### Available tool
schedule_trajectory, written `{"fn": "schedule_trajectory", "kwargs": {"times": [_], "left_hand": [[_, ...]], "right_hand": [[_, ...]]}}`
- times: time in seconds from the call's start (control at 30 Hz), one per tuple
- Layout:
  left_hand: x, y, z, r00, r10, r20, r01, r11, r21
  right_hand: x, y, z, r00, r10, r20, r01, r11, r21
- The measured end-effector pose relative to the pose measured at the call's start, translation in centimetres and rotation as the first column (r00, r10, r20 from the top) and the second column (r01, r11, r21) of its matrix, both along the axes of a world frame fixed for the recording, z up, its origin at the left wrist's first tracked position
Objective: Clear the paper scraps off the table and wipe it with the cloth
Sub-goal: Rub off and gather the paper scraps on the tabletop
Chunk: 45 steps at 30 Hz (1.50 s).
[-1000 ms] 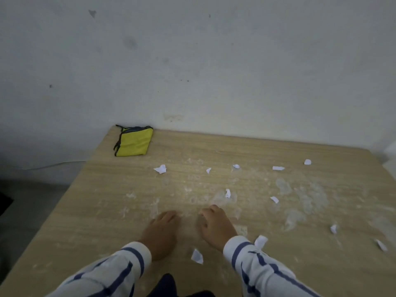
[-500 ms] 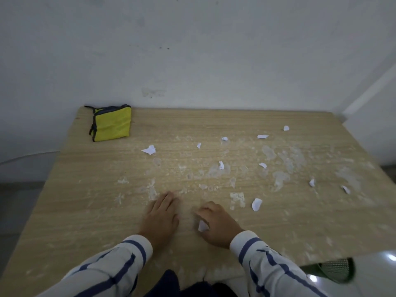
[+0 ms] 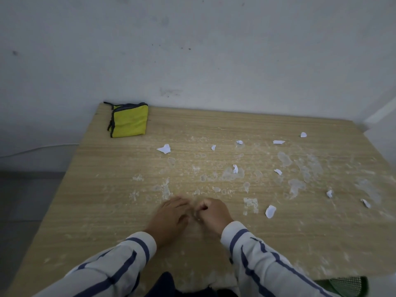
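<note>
Wood-look table (image 3: 120, 189), pale tan w/ thin stripes, lots of dull whitish smears across the middle and right. Cloth (image 3: 129, 120) is soft, yellow w/ dark edge, folded into a square, lying at the far left corner next to the white wall (image 3: 192, 50).

Paper scraps are small, white, torn and curled. Biggest scrap (image 3: 164, 148) sits mid-table, near the cloth but apart. Another scrap (image 3: 270, 211) lies just right of the right hand. More little bits are spread over the far and right side.

Left hand (image 3: 171, 219) lies flat on the table, fingers loose and a bit spread, holding nothing. Right hand (image 3: 212, 215) is curled into a fist, touching the left; can't tell if it has a scrap inside. Sleeves (image 3: 120, 262) are white w/ blue stripes. Green mesh thing (image 3: 347, 285) peeks out below the table edge, bottom right.
</note>
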State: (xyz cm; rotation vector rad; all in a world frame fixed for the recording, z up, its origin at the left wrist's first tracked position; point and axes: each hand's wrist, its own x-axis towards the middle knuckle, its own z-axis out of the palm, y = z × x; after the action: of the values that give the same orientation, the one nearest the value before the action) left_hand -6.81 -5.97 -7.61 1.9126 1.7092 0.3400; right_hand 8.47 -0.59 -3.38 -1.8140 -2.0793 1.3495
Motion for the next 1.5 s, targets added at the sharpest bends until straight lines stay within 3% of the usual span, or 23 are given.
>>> {"fn": "schedule_trajectory", "kwargs": {"times": [0.13,0.3,0.5,0.67,0.83,1.03,1.17,1.3,1.4,1.5], "left_hand": [[-0.8,0.1,0.7,0.992,0.115,0.06,-0.117,0.993,0.021],[-2.2,0.1,0.1,0.978,0.208,0.003,-0.208,0.977,0.052],[-2.9,0.8,1.0,0.987,0.158,-0.027,-0.154,0.983,0.094],[-4.5,3.2,1.0,0.947,0.316,0.059,-0.321,0.938,0.129],[-5.6,8.0,2.1,0.897,0.443,0.013,-0.441,0.889,0.123],[-7.1,13.8,1.9,0.921,0.346,-0.18,-0.348,0.937,0.019],[-7.4,15.6,1.3,0.914,0.255,-0.315,-0.235,0.967,0.1],[-7.0,14.6,1.0,0.944,0.255,-0.212,-0.228,0.963,0.143],[-5.8,12.7,1.2,0.967,0.225,-0.116,-0.208,0.968,0.144],[-3.8,10.7,1.6,0.986,0.125,-0.112,-0.116,0.99,0.08]], "right_hand": [[-2.7,0.1,0.2,0.984,-0.132,-0.116,0.117,0.985,-0.13],[-4.1,0.1,0.0,0.995,-0.053,-0.08,0.044,0.993,-0.108],[-4.2,1.4,0.1,0.995,-0.071,-0.064,0.067,0.996,-0.065],[-4.6,3.5,0.1,0.998,-0.031,-0.045,0.032,0.999,0.02],[-5.5,6.1,-0.5,0.999,0.05,0.019,-0.052,0.987,0.154],[-6.4,8.9,-0.9,0.985,0.124,0.119,-0.151,0.955,0.254],[-6.1,9.7,-1.2,0.941,0.189,0.282,-0.273,0.915,0.296],[-4.8,9.7,-1.3,0.895,0.193,0.403,-0.333,0.89,0.313],[-3.2,9.7,-1.4,0.92,0.149,0.362,-0.28,0.897,0.342],[-1.1,10.0,-1.4,0.941,0.057,0.334,-0.194,0.899,0.393]]}}
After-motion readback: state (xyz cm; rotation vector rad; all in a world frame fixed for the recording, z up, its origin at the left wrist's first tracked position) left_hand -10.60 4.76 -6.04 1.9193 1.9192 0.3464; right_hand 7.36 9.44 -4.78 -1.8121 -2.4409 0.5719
